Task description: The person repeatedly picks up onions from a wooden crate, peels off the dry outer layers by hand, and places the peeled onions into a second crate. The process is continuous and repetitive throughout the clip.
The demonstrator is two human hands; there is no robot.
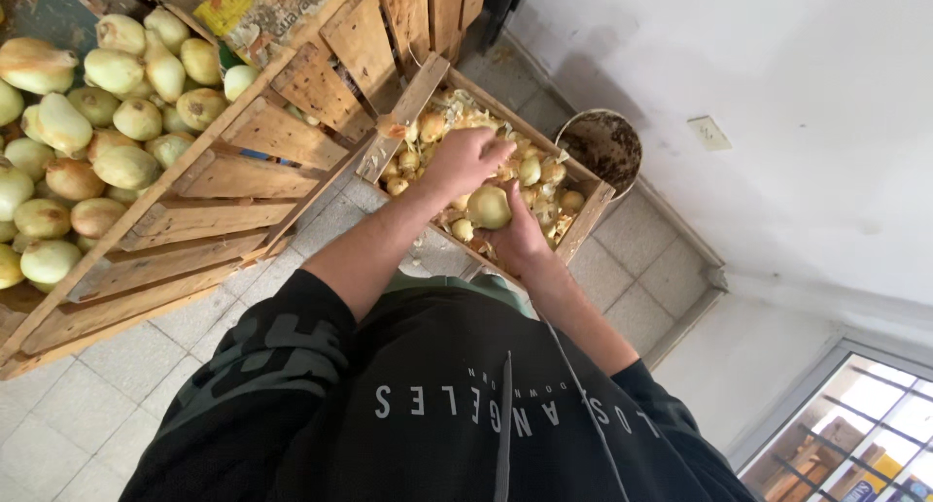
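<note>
A pale yellow onion [489,207] is held in the right hand [520,238], whose fingers are curled under and around it, so this hand is closed on the onion. The onion is seen just above the right palm and just below the left hand [465,159]. It is round, so no clear long axis can be told. The left hand is placed directly over it, fingers bent and drawn together towards its top; whether they pinch a piece of peel or only touch the onion cannot be told. Both hands are equally near to the onion, one on each side of it.

Under the hands, a small wooden crate [583,225] is found, filled with small onions and much loose dry peel. Beyond it, further from the hands, a dirty round bucket [604,147] is standing against the wall. To the left of the left arm, well apart, a larger wooden crate [209,186] is seen, and many large onions [97,123] are piled in it.
</note>
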